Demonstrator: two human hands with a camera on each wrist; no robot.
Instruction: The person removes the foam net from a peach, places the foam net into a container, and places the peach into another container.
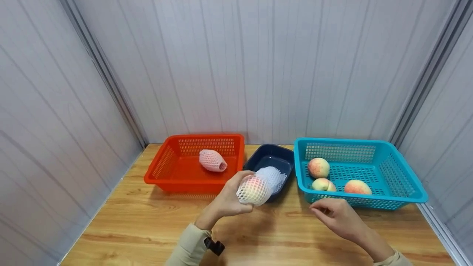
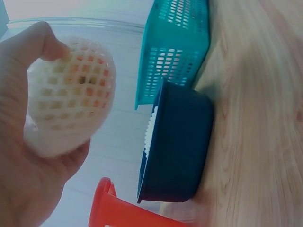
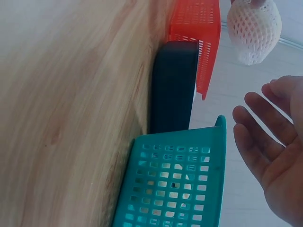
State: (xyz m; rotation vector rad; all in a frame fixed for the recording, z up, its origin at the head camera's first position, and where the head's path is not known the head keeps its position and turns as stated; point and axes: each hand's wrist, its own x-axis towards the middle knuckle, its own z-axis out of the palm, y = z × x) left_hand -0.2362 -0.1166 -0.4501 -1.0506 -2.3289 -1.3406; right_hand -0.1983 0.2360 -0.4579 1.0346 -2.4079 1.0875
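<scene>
A peach in a white foam net sleeve (image 1: 254,190) is gripped by my left hand (image 1: 231,197), raised over the table in front of the dark blue tray. In the left wrist view the thumb and fingers curl round the netted peach (image 2: 71,90). My right hand (image 1: 342,218) holds nothing and hovers in front of the turquoise basket (image 1: 402,177), its fingers loosely bent. In the right wrist view that hand (image 3: 277,137) has its fingers apart from the netted peach (image 3: 254,30).
Several bare peaches (image 1: 318,168) lie in the turquoise basket. White foam nets (image 1: 271,176) sit in the dark blue tray (image 1: 271,149) at the middle. At left stands a red basket (image 1: 173,173) with a pink-netted fruit (image 1: 211,160). Panel walls (image 1: 221,74) close in the wooden table.
</scene>
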